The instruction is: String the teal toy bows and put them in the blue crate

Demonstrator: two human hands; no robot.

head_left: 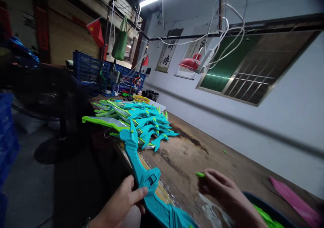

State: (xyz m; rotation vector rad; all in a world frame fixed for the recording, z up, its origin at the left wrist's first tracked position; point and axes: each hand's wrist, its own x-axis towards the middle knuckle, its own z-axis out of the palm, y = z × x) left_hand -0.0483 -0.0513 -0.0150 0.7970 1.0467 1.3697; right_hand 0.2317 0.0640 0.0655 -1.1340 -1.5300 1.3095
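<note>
My left hand [126, 197] grips a teal plastic toy bow [139, 163] near its middle, thumb across the front beside the squarish socket. The bow slants from the pile down to the lower edge of the view, and a green-and-clear limb [103, 121] shows at its far end. Over the table, my right hand [219, 185] pinches a small bright green plastic piece [200, 174] between its fingertips, apart from the bow. Beyond the bow lies a heap of similar teal and green toy bows [149, 120].
A dark tub [249, 197] of green pieces stands at the lower right, near a pink cloth or bag [293, 199]. One loose green piece [224, 151] lies on the worn wooden table [187, 153]. A yellow basket [141, 99] sits behind the heap. A large fan [48, 96] stands at left.
</note>
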